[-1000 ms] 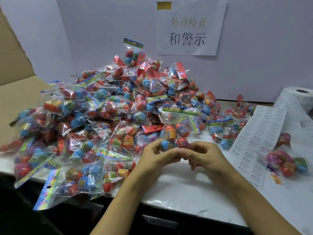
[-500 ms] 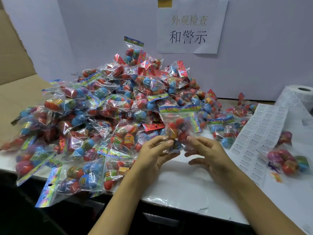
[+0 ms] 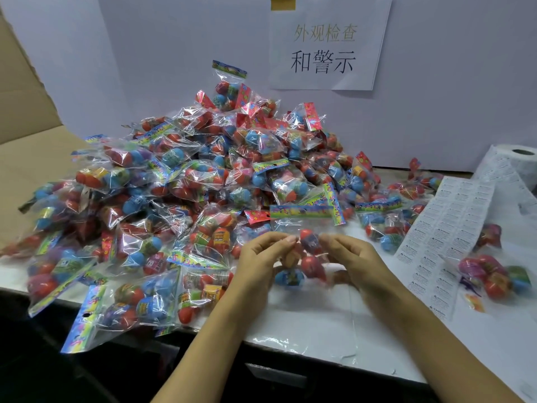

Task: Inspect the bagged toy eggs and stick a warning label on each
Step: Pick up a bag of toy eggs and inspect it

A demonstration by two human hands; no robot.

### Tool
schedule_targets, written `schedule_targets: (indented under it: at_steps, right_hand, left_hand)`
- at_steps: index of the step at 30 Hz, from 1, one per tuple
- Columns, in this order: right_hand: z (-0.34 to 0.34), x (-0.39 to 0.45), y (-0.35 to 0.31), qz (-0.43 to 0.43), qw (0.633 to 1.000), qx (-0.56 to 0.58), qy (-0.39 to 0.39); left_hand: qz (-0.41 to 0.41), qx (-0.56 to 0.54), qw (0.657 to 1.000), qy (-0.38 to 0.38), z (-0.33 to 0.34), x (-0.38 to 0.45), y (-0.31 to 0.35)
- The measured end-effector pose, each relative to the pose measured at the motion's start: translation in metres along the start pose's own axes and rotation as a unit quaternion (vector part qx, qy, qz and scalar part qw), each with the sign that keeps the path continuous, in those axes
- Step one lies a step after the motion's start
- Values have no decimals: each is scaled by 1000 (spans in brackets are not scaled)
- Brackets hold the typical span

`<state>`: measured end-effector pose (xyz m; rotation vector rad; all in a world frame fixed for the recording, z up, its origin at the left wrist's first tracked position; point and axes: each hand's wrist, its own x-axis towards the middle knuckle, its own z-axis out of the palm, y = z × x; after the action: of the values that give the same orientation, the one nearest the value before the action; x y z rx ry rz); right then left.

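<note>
White table (image 3: 313,324), paper sign (image 3: 328,43) with Chinese characters on far wall (image 3: 450,82), cardboard (image 3: 23,112) at far left

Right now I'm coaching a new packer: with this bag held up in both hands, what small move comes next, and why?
Probably the right hand should let go and reach for the label sheet lying just to its right: both hands pinch the bag, and no label shows on it, though it's blurred.

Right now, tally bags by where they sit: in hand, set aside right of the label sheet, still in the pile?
Bag in hands: 1
Bags set aside right of the label sheet: 2, one, one
Pile: too many, overlapping, no count
Total countable: 3
</note>
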<state>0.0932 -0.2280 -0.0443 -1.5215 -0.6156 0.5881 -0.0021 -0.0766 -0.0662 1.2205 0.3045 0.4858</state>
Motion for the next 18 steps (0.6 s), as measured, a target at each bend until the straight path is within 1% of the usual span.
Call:
schedule_targets:
  at_steps: [3,7,12,15,18]
  right_hand:
    - [-2,0,1,0,1000,9,1]
    - [-3,2,1,-3,999,38,7]
    - [-10,9,2,16,989,136,59]
    - [-12,10,2,25,981,181,71]
    - [-12,10,1,24,978,195,68]
  left_hand:
    - [-7,41,999,-10,2,-1,-1]
    - [2,52,998,-23,2,-2,-1]
    - [-24,65,996,-47,1,-3,-1]
    - [-30,67,996,-59,1,-3,-2]
    - [-20,53,996,-65,0,-3,-4]
